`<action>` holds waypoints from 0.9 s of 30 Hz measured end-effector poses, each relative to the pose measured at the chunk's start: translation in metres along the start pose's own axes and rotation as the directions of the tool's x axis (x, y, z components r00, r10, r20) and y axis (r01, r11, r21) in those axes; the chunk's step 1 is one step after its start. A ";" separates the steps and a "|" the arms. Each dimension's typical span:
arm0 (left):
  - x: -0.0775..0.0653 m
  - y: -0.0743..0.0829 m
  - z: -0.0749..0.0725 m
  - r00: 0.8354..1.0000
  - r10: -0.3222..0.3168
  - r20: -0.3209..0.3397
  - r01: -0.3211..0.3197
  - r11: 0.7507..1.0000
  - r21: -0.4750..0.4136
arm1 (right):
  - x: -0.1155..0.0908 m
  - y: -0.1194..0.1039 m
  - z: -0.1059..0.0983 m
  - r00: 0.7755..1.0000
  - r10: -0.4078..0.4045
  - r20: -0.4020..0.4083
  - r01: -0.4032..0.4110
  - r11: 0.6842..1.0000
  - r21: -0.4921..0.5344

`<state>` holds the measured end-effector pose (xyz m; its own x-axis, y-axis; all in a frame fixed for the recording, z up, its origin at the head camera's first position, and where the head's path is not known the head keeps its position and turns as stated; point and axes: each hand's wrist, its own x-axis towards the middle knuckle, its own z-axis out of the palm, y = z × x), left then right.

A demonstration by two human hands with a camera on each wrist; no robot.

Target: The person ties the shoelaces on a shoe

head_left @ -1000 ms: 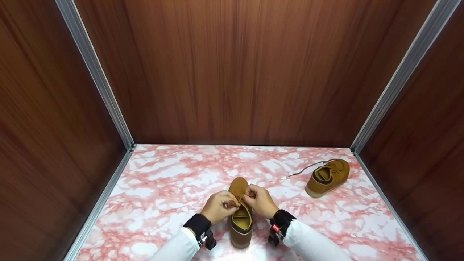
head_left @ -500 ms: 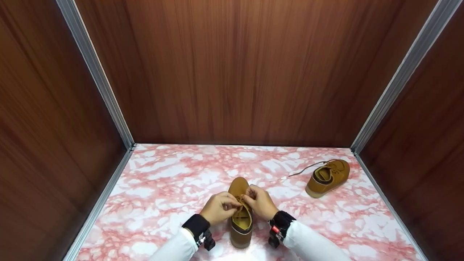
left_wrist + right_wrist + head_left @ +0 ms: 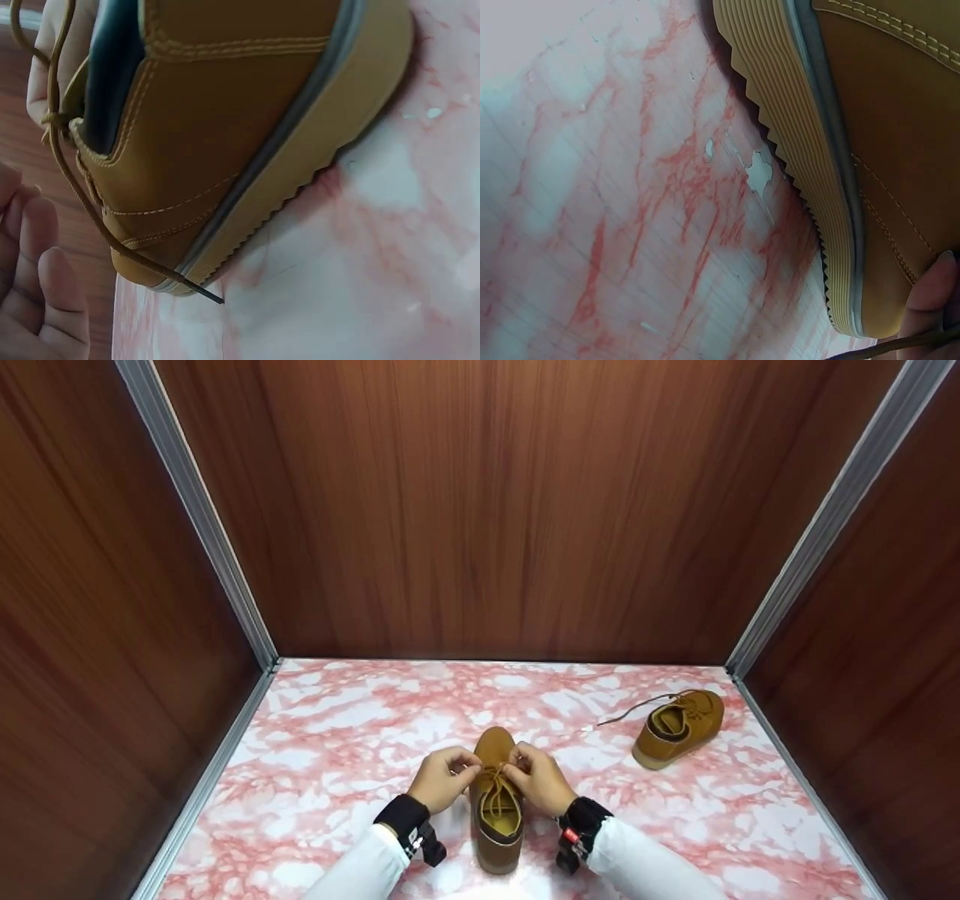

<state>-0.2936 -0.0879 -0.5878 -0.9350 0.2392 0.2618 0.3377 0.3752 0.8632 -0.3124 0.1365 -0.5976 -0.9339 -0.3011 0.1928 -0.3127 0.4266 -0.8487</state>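
A tan lace-up shoe (image 3: 496, 851) stands toe-away between both hands, its brown shoelace (image 3: 496, 791) knotted at the tongue. My right hand (image 3: 541, 780) pinches the shoelace beside the knot, thumb and forefinger together; in the right wrist view a fingertip (image 3: 936, 281) lies against the shoe's upper. My left hand (image 3: 441, 778) is at the shoe's left side, its bent fingers near the eyelets. Seen from the left wrist, those fingers (image 3: 41, 232) are loosely bent and apart from the lace (image 3: 112, 238), whose free end hangs past the sole.
The matching tan shoe (image 3: 686, 731) stands on the right, one loose lace (image 3: 634, 711) trailing left from it. The pink-and-white marbled surface (image 3: 337, 735) is bounded by brown wood-grain panels (image 3: 480, 510) with metal corner strips (image 3: 217, 540).
My left hand has moved left and slightly away from the shoe's opening, leaving lace strands hanging over it. The right hand keeps its pinch in nearly the same place.
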 end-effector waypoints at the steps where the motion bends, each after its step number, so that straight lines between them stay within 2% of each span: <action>1: 0.001 0.000 0.000 1.000 -0.021 0.004 0.021 1.000 -0.008 | 0.000 0.000 0.000 1.000 0.002 0.002 -0.002 1.000 -0.001; 9: 0.012 0.003 0.004 0.990 -0.110 0.084 0.113 0.993 -0.031 | 0.000 -0.001 0.000 1.000 -0.012 0.013 0.012 1.000 -0.012; 20: 0.020 0.006 0.005 0.973 -0.156 0.169 0.169 0.984 -0.065 | 0.001 -0.003 0.000 1.000 -0.013 0.006 0.013 1.000 -0.001; 27: 0.023 0.007 0.006 0.969 -0.149 0.198 0.162 0.986 -0.050 | 0.001 -0.001 -0.001 1.000 -0.030 0.003 0.030 1.000 0.000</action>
<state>-0.3122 -0.0745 -0.5781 -0.9346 0.3535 0.0392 0.1759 0.3635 0.9148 -0.3131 0.1362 -0.5958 -0.9237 -0.3164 0.2162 -0.3402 0.4177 -0.8425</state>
